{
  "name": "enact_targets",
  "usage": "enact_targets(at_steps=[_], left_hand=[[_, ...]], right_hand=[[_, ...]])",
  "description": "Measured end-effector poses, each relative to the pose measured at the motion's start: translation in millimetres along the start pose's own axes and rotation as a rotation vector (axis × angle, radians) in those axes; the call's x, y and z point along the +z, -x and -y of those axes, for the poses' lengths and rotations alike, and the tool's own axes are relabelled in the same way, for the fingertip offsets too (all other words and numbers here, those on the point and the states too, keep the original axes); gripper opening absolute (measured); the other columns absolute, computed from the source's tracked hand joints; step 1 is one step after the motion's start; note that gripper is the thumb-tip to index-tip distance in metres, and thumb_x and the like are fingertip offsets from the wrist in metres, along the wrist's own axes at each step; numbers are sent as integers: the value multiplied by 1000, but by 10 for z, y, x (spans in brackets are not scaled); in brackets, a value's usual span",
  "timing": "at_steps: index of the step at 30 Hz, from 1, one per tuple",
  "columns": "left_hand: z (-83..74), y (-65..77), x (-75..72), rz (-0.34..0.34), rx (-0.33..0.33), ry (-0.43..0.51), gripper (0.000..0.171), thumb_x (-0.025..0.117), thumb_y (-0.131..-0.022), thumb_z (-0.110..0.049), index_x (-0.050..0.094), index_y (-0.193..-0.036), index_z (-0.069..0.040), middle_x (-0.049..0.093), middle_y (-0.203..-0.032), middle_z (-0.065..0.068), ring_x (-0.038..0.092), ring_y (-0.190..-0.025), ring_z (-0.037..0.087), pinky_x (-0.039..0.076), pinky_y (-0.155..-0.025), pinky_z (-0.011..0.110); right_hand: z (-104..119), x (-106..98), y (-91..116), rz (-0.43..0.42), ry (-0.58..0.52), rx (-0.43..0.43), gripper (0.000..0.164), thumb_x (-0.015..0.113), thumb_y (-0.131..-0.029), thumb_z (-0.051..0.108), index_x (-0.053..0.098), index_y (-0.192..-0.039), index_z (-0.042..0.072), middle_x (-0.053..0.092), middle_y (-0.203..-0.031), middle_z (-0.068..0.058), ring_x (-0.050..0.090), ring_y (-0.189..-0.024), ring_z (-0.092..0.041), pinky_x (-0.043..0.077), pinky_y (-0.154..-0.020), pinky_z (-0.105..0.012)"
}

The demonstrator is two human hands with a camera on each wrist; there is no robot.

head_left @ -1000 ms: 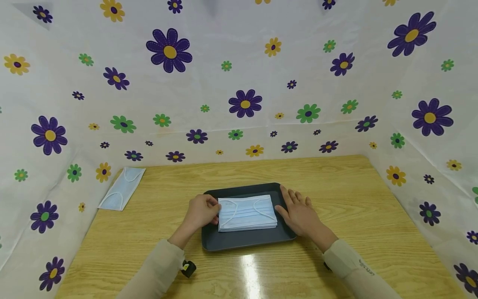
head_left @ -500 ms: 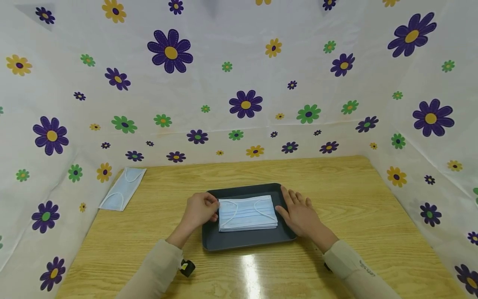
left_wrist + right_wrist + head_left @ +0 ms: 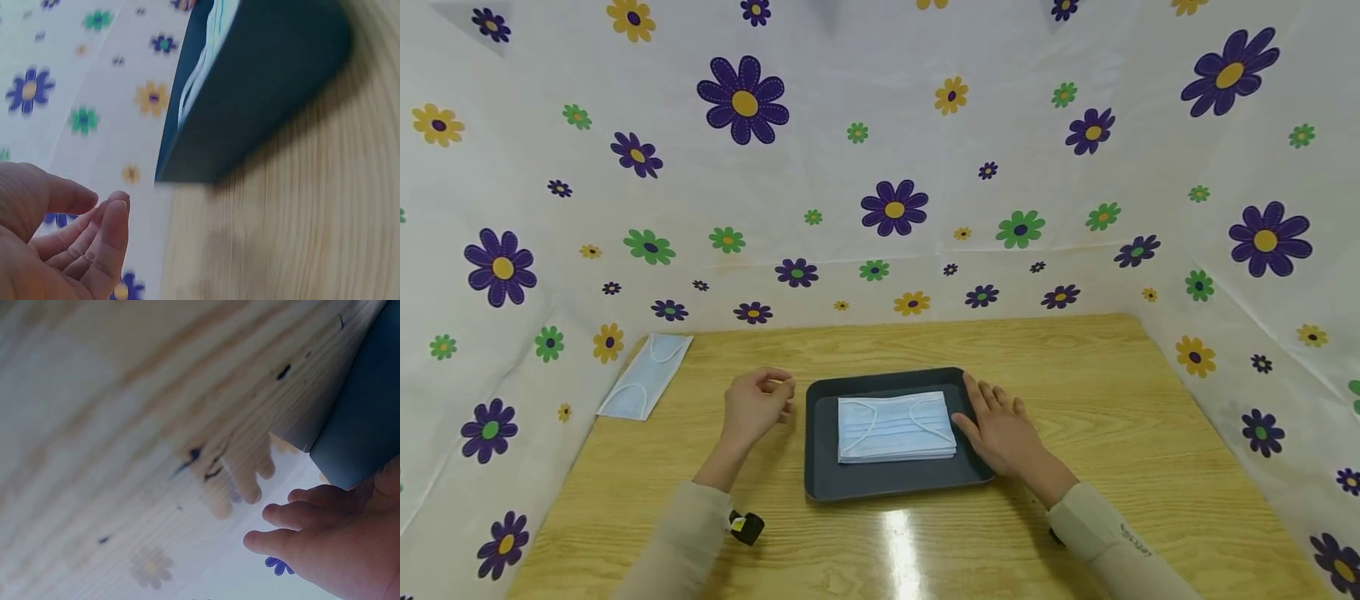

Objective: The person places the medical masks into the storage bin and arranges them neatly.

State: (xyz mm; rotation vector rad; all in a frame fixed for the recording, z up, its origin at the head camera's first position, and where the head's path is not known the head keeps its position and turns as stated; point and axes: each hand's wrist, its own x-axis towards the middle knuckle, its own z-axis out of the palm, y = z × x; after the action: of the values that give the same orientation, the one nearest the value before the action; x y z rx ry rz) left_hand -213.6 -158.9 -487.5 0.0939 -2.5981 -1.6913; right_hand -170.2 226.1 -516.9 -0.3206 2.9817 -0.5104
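Observation:
A stack of pale blue face masks [image 3: 897, 427] with white ear loops lies in the dark grey tray [image 3: 895, 489] in the head view. My left hand [image 3: 756, 408] is off the tray's left side, fingers loosely bent and holding nothing. The left wrist view shows that hand [image 3: 75, 240] with a gap between it and the tray wall [image 3: 256, 81]. With fingers extended, my right hand [image 3: 1006, 427] rests along the tray's right rim, thumb reaching inward near the masks. In the right wrist view its fingers [image 3: 275, 540] spread beside the tray's dark side [image 3: 359, 419].
Another blue mask [image 3: 646, 377] lies at the table's back left corner, beside the flowered cloth wall [image 3: 820, 167]. That cloth encloses the back and both sides of the wooden table [image 3: 1150, 467]. A black strap device [image 3: 747, 527] sits at the left wrist.
My left hand has let go of the mask stack's left edge and moved left, out of the tray. The right hand, tray and masks stay put.

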Motion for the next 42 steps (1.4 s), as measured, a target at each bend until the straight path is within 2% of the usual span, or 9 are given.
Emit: enact_targets(at_steps=[5,7,12,15,20,26,34,38,42], left_hand=[[172,-97,-340,-89,-34,-48,28,66,-102,-15,72,-120,5,75,-108,30,76,-69,13,62,-60,26],[265,-126,-474,-127,-51,-66,29,66,-101,-16,72,-120,5,76,-107,29,73,-66,8,61,-58,24],[530,-172,-790,-241,-91,-166,28,65,-99,-16,73,-116,6,79,-95,22,70,-57,7,57,-55,22],[653,-183,-942,-318,-98,-276,27,65,-97,-17,75,-111,5,80,-92,21,70,-62,14,55,-66,29],[796,-174,-1123,-405,-109,-363,29,62,-96,-18,76,-108,5,77,-100,28,69,-94,43,49,-84,55],[906,-150,-1258,-426,-120,-415,29,57,-94,-15,74,-106,6,73,-102,30,66,-98,48,49,-82,58],[990,-164,-1374,-430,-121,-465,33,53,-95,-12,68,-110,13,68,-107,36,60,-100,54,44,-89,64],[1042,-168,-1433,-422,-132,-500,35,52,-93,-10,67,-112,15,66,-108,38,59,-100,58,47,-86,66],[1092,-165,-1478,-423,-105,-540,35,53,-90,-8,68,-109,16,68,-101,38,62,-95,61,49,-81,67]], right_hand=[[-4,-5,0,1,-2,1,75,38,-114,48,10,-170,6,31,-166,-34,28,-154,-57,20,-120,-78],[-6,-2,1,-2,-1,1,75,38,-114,48,10,-170,6,31,-166,-34,28,-154,-57,20,-120,-78],[0,3,-4,-2,3,3,75,39,-114,48,12,-169,5,31,-166,-34,28,-154,-57,21,-120,-78],[2,1,-8,2,7,6,75,40,-114,47,12,-169,5,31,-166,-34,28,-154,-57,21,-120,-78],[8,-4,-12,2,8,9,75,40,-114,47,12,-169,4,31,-166,-34,28,-154,-57,21,-120,-78],[13,-2,-9,-1,11,7,75,40,-113,47,13,-169,4,32,-166,-34,29,-153,-57,21,-120,-78],[12,8,-5,2,10,12,75,41,-113,47,12,-169,6,32,-166,-33,29,-153,-57,21,-120,-78],[12,9,-11,3,6,11,75,40,-113,47,12,-169,6,32,-166,-33,29,-153,-57,20,-120,-78],[9,15,-13,2,8,11,75,40,-113,48,12,-170,6,32,-166,-33,28,-154,-57,20,-121,-78]])
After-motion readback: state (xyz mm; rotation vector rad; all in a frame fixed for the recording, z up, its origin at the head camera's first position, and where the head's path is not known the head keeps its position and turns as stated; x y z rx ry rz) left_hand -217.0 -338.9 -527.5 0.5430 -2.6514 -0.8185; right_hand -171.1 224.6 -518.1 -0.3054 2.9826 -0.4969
